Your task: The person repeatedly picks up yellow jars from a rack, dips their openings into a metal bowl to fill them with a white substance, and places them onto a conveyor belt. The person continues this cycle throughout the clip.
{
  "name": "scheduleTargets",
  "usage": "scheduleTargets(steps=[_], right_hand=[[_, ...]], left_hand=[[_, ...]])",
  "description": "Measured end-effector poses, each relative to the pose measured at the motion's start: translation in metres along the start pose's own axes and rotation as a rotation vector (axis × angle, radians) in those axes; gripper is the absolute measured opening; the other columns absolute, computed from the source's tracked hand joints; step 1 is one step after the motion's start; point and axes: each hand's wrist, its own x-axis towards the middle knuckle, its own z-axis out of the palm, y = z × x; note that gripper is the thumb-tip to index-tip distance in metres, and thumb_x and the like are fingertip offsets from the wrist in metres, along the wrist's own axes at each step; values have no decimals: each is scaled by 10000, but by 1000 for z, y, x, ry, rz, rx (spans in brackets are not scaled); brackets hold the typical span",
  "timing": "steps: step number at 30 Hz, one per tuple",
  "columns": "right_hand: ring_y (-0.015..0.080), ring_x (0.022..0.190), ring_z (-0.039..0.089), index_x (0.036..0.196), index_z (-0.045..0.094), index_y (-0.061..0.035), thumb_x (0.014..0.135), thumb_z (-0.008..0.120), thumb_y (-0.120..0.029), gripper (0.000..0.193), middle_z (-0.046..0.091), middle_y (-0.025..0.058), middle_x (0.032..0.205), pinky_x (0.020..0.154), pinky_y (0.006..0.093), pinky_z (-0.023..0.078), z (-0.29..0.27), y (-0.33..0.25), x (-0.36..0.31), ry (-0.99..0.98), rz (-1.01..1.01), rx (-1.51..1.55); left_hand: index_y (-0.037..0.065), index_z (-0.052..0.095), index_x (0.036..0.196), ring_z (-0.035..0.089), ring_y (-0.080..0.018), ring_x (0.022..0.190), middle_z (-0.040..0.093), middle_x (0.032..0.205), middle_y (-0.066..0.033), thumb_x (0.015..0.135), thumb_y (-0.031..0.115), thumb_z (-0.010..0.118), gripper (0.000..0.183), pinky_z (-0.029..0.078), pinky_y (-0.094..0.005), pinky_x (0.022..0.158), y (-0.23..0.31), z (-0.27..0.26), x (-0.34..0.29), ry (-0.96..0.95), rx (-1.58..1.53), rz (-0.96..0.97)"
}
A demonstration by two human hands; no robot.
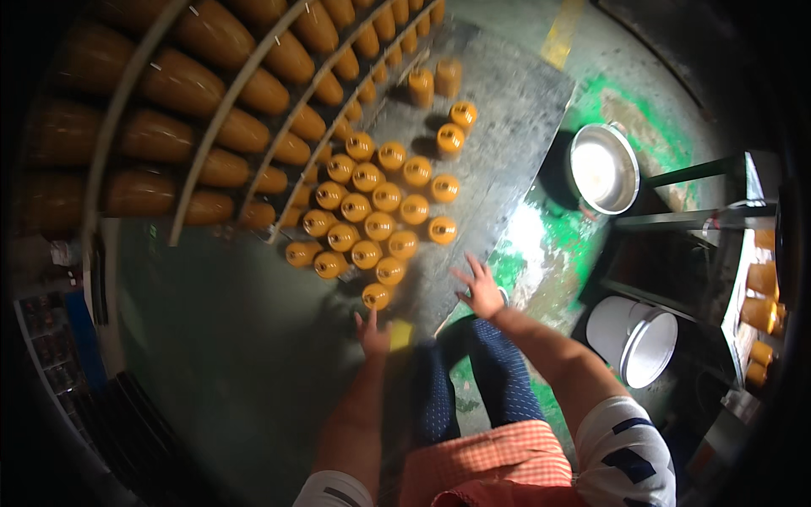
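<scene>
A cluster of several short, glossy orange-brown cylinders (pixel 379 226) stands on a grey board, each with a dark mark on its round top. My left hand (pixel 374 335) is just below the nearest cylinder (pixel 376 297), fingers apart and pointing up at it. Whether a fingertip touches it I cannot tell. To the right, over the board's near edge, my right hand (pixel 481 291) is spread open and holds nothing. A pair of cylinders (pixel 451 140) stands apart farther up the board, and two taller-looking ones (pixel 448 77) are beyond them.
A rack (pixel 182 194) full of similar orange-brown pieces curves along the upper left. Right of the grey board (pixel 498 110), a round metal basin (pixel 629 169) and a white bucket (pixel 610 325) stand on the green-stained floor. Dark metal framework (pixel 710 221) and more orange pieces (pixel 760 314) are at far right.
</scene>
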Motion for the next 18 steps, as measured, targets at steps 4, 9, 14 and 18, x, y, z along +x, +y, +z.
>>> scheduleTargets(steps=[4,9,14,18], right_hand=[[533,1342,301,1411,509,-329,729,784,-143,759,145,219,1593,1108,520,381,71,47,121,128,-106,-158],[520,1317,344,1264,611,-396,726,776,-124,625,273,239,1519,1070,516,422,106,58,181,247,-83,-177],[460,1309,368,1258,624,-355,713,805,-85,634,325,220,1482,1080,477,404,109,64,187,241,-140,-197],[457,1270,414,1201,640,-381,720,808,-133,566,355,204,1442,1037,477,456,103,77,188,240,-97,-85]], left_hand=[[235,520,1429,419,-415,1338,273,1548,-285,792,108,776,698,377,-451,1070,-15,70,62,281,-143,150],[212,627,1328,472,-383,1279,277,1550,-221,739,-45,806,667,469,-390,975,-10,88,92,421,-286,227],[189,686,1219,541,-315,1159,313,1499,-192,736,72,841,522,480,-389,954,-15,81,124,408,-374,181],[173,697,1116,558,-337,1172,426,1406,-179,680,49,851,478,495,-389,931,-31,74,138,405,-432,141]])
